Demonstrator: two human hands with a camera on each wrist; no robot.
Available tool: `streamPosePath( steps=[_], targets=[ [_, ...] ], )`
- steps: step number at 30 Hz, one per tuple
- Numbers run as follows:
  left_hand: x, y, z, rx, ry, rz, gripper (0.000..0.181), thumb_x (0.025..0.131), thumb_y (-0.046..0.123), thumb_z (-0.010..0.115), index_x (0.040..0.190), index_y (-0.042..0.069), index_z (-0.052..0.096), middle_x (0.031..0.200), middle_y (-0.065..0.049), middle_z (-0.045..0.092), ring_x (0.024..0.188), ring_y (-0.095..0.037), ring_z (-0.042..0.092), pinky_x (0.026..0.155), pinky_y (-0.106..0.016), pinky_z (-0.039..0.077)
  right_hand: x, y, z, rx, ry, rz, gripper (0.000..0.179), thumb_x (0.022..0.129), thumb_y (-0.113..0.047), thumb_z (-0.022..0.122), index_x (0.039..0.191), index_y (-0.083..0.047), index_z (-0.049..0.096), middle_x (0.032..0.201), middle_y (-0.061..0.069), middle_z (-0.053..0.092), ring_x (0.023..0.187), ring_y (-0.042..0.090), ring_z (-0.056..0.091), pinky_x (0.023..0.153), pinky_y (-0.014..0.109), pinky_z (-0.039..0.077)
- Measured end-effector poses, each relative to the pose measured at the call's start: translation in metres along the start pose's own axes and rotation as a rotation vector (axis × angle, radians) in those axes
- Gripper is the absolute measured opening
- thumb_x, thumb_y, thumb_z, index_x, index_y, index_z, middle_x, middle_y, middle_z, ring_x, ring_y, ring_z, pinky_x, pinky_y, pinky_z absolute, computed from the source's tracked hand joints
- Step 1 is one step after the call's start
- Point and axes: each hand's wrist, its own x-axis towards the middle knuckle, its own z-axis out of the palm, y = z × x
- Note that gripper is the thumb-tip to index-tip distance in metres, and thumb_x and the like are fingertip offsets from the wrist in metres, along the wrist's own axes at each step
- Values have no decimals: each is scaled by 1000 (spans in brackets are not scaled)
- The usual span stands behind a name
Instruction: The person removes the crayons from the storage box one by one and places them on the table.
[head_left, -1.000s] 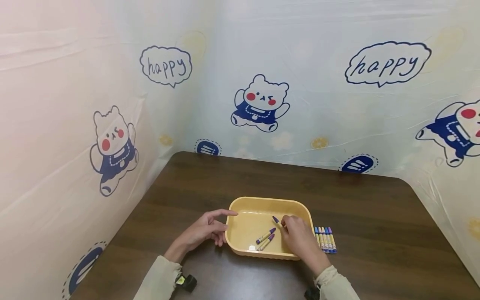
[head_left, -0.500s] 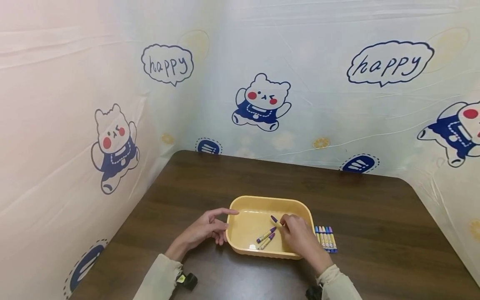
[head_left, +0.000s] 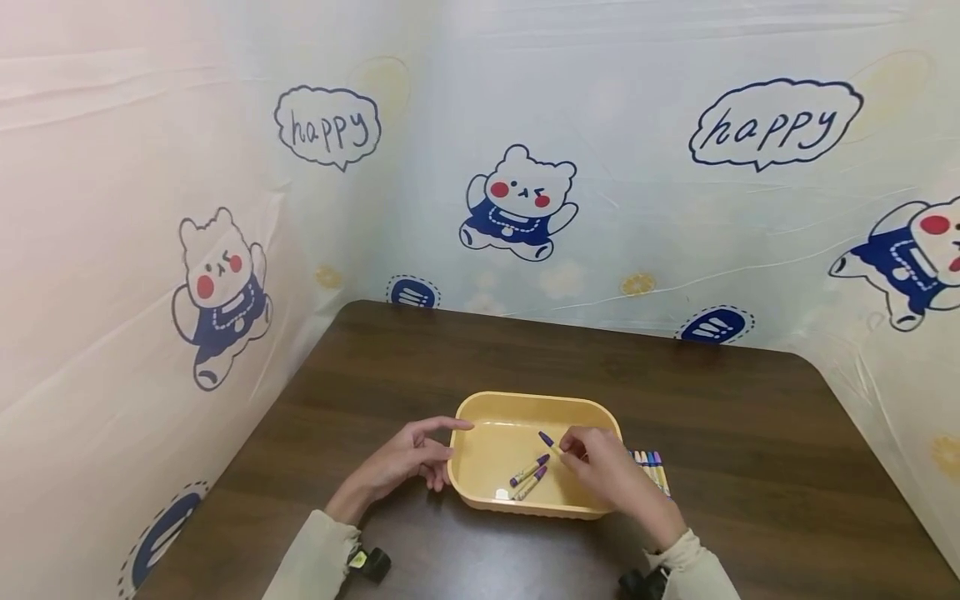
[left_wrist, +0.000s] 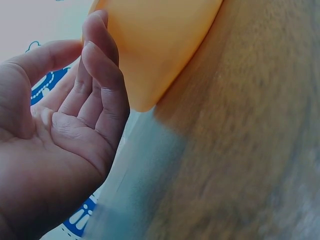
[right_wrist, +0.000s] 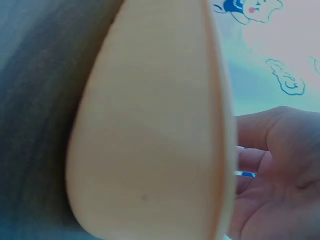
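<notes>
A shallow yellow tray [head_left: 480, 408] stands on the table, with two crayons [head_left: 530, 483] lying on its floor. My left hand [head_left: 408, 458] holds the tray's left side, index finger over the rim and thumb by the outer wall. The left wrist view has that hand [left_wrist: 75, 110] against the tray's wall [left_wrist: 155, 45]. Over the tray's right half, my right hand [head_left: 603, 467] pinches a purple-tipped crayon [head_left: 547, 439] between thumb and fingers. In the right wrist view the tray's outer wall [right_wrist: 150, 120] hides most of this hand's fingers [right_wrist: 252, 132].
Just right of the tray, several crayons [head_left: 652, 467] lie side by side, partly behind the right hand and forearm. A dark wooden table [head_left: 750, 433] bears everything. Printed curtains [head_left: 600, 83] enclose its back and sides.
The right wrist has shifted slightly right and covers more of the crayon row. Its pinched crayon stays over the tray at nearly the same spot. The left hand keeps its place.
</notes>
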Motion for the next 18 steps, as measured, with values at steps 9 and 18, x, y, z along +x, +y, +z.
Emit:
streamPosePath(
  steps=[9, 18],
  targets=[
    [-2, -2, 3, -16, 3, -10, 47, 99, 4, 56, 145, 2, 47, 75, -13, 69, 59, -18, 64, 56, -27, 55, -11, 5, -13, 92, 103, 10, 10, 87, 1, 72, 88, -8, 71, 83, -3, 68, 80, 11, 65, 72, 28, 58],
    [-2, 2, 2, -17, 1, 9, 47, 99, 3, 55, 145, 1, 47, 75, -13, 68, 59, -18, 63, 55, -27, 55, -37, 15, -28, 199, 298, 71, 11, 88, -1, 73, 97, -7, 72, 91, 2, 70, 83, 14, 67, 73, 26, 58]
  ],
)
